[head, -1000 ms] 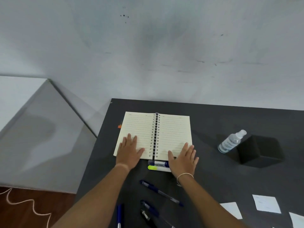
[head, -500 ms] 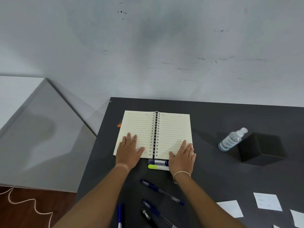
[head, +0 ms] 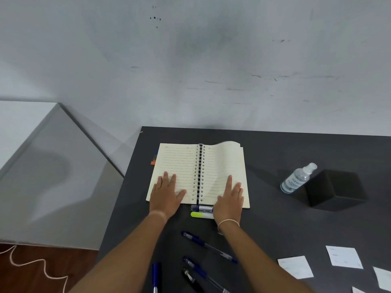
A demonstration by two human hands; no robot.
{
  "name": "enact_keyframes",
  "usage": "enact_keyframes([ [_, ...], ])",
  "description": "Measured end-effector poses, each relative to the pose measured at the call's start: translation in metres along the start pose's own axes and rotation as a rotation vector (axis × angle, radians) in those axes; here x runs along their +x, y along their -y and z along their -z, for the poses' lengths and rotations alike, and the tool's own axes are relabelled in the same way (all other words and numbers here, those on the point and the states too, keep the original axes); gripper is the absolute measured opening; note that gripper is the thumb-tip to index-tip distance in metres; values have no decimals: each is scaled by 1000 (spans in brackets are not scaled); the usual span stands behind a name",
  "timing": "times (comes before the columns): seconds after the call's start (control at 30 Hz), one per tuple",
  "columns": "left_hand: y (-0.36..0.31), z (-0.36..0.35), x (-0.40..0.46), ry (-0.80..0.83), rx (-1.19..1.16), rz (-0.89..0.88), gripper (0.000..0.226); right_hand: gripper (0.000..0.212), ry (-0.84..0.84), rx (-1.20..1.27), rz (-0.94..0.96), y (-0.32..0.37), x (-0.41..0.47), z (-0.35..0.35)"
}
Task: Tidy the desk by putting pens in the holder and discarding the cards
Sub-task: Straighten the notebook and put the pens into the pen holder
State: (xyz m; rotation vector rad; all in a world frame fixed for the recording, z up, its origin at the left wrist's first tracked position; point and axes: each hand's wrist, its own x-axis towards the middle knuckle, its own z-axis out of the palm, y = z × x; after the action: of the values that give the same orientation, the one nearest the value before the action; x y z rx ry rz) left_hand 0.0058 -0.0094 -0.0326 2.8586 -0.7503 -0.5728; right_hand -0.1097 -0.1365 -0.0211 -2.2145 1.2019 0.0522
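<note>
Both palms flat, fingers straight: left hand (head: 166, 196) and right hand (head: 229, 199) press the open notebook (head: 184, 163); pens (head: 208, 247) lie near on the table (head: 275, 225), cards (head: 295, 267) near right

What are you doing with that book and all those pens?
A person has both hands flat on an open spiral notebook on the dark desk: left hand on the left page, right hand on the right page, which is lifting at its top edge. Blue pens and white cards lie loose nearby, none tidied away yet.
</note>
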Motion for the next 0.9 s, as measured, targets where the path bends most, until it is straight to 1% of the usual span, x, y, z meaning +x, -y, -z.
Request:
enact_keyframes([
  [0.07,0,1,0,7,-6,3,68,76,6,81,27,4,0,0],
  [0.13,0,2,0,12,-16,2,69,83,7,224,39,9,-1,1],
  [0.23,0,4,0,10,-61,8,70,79,6,481,35,18,-5,4],
  [0.37,1,15,1,14,-157,33,66,72,70,821,-23,31,-8,12],
  [0.43,1,20,3,6,-202,41,57,64,134,973,-56,37,-8,17],
  [0.47,1,23,3,-11,-240,40,51,56,168,1036,-82,39,-7,19],
  [0.53,1,26,5,-74,-428,58,33,33,238,1131,-166,44,-1,18],
  [0.57,0,28,4,-114,-574,86,19,28,261,1140,-200,46,0,18],
  [0.6,-3,33,1,-131,-719,121,16,29,282,1114,-216,49,1,16],
  [0.63,-5,38,0,-147,-840,158,25,32,310,1051,-203,51,1,15],
  [0.67,-5,42,0,-134,-942,189,29,34,324,974,-165,51,2,12],
  [0.77,-4,52,1,-62,-1216,221,24,38,342,780,14,52,-4,9],
  [0.87,3,56,5,26,-1368,252,54,36,323,612,159,52,-4,7],
  [0.9,6,56,7,35,-1413,257,57,36,314,554,208,52,-4,6],
])
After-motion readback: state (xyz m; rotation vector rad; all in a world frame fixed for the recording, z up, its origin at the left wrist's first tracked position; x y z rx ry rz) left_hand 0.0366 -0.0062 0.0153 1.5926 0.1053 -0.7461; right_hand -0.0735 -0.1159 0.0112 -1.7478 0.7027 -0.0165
